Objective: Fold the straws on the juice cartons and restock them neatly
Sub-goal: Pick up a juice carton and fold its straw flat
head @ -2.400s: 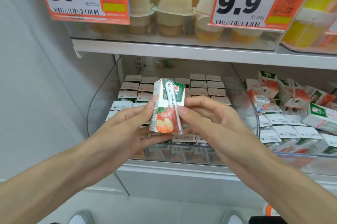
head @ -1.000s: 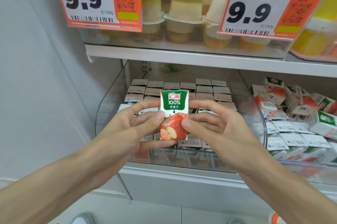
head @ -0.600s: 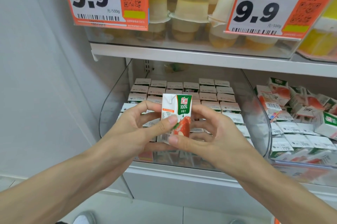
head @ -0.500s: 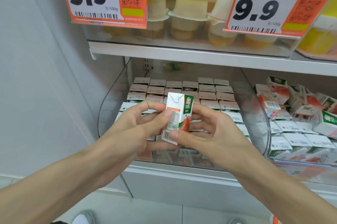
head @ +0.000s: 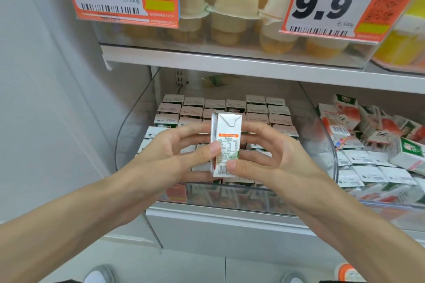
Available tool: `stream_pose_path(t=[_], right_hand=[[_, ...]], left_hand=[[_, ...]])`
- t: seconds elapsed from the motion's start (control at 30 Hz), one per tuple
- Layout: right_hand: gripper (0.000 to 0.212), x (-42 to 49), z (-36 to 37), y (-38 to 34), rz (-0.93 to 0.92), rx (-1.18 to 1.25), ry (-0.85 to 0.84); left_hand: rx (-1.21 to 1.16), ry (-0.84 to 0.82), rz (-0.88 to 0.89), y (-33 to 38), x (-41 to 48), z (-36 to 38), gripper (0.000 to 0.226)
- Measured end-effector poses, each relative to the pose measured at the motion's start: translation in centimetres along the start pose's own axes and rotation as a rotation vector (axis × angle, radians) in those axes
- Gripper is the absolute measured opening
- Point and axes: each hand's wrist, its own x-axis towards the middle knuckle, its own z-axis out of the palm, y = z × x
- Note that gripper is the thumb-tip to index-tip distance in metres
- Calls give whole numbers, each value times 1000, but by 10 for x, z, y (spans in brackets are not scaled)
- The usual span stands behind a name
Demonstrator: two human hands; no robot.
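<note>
Juice carton (head: pixel 226 132) first: 1 small box, standing upright with its long axis vertical. It is caught between 2 hands at chest height, right in front of the shelf. The narrow side with the nutrition table and barcode faces us, so the straw is out of sight. Whether it is folded flat I cannot tell.

The left hand (head: pixel 170 158) has its thumb (head: pixel 213 150) pressed on the near face about halfway down, with its fingers curled round behind. The right hand (head: pixel 282 163) pinches lower, its thumb (head: pixel 232 164) close to the barcode and its fingers bent behind the far side. Both hands have hold of the box and neither grips anything else.

What matters for the next move is where the box sits relative to the clear bin (head: pixel 135 121). The bin lies straight ahead and a little below the hands, and tidy rows of cartons (head: pixel 257 110) stand top-up inside it. The held box is already upright like them, so I judge it needs a short reach forward and down, not a turn. Both hands are about equally near the bin, though the left sits closer to its left wall. Any gap in the front rows is hidden behind the hands.

Off to the right, well apart, loose cartons (head: pixel 377 135) lie jumbled in the next bin.
</note>
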Motion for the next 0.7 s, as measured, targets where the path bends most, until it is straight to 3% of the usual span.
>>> stream_pose_path(t=[0.3,0.5,0.7], right_hand=[[43,3,4,2,-77,-154,-57],[44,3,1,1,-67,-49,70],[41,3,3,-4,-30,-89,67]], left_hand=[[-98,13,-44,-1,-2,-3,49],[-185,75,-30,-2,-3,-3,43],[-192,101,-18,-1,-2,-6,41]])
